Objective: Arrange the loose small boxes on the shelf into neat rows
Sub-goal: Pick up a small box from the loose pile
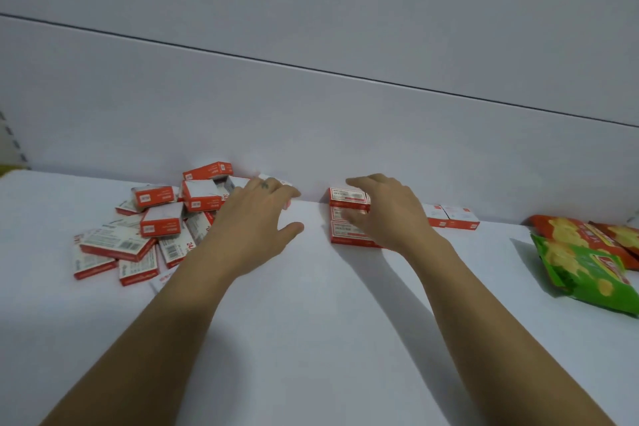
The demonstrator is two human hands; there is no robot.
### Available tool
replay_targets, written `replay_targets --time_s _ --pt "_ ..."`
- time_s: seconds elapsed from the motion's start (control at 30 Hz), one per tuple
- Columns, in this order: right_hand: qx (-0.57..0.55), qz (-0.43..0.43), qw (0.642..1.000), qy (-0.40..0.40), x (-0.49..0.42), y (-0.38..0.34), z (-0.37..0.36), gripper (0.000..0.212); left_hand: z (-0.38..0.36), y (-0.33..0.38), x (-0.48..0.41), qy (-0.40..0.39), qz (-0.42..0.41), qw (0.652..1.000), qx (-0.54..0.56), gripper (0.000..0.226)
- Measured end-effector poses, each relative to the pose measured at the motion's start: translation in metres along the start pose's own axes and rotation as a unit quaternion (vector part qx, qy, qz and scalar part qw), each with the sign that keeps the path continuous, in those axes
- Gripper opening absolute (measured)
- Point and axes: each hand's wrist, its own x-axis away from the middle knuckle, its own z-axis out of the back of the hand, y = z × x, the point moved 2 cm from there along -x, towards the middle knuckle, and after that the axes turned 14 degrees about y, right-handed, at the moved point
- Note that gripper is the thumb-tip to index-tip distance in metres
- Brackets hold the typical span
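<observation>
Shelf (pixel 311 339), white: two bare forearms cross it from the front edge.
Snack bags, right edge: one green bag (pixel 584 273) nearest the front, overlapping two red bags (pixel 567 226) behind it.
Loose boxes (pixel 161 223), red and white, toward the left edge: about a dozen, heaped and tilted at all angles. The left forearm hides part of the heap, so the count is not exact.
Left hand (pixel 252 218): thumb splayed wide, fingers (pixel 276 188) stretched over one box (pixel 288 204) at the back edge; no pinch shows.
Right hand (pixel 390 211): fingers (pixel 359 181) spread and loosely bent over the arranged boxes (pixel 345 195). Three lie flat in a column running from the back edge forward, two more (pixel 449 216) sit side by side past the wrist, and any between are hidden.
Back wall (pixel 345 131): plain white.
</observation>
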Motion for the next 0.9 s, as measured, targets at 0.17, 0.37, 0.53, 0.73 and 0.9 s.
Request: replay_targets --time_s 0.17,0.37,0.53,0.73,0.9 --pt "-0.028 0.054 0.998 -0.024 0.004 -0.039 0.005 0.062 0.026 -0.01 0.012 -0.005 0.048 0.998 -0.032 0.053" --pt "-0.063 0.114 0.99 -0.051 0.017 -0.082 0.001 0.062 0.068 -0.041 0.046 -0.02 0.09 0.991 -0.098 0.064" --pt "-0.103 0.163 0.98 -0.058 0.028 -0.12 -0.012 0.048 0.09 -0.054 0.078 -0.025 0.119 0.985 -0.12 0.062" --pt "-0.166 0.191 0.966 -0.058 0.055 -0.153 -0.021 0.044 0.103 -0.056 0.103 -0.039 0.148 0.979 -0.137 0.065" --pt "-0.18 0.217 0.955 -0.09 0.083 -0.156 -0.036 0.059 0.102 -0.055 0.117 -0.07 0.163 0.973 -0.144 0.063"
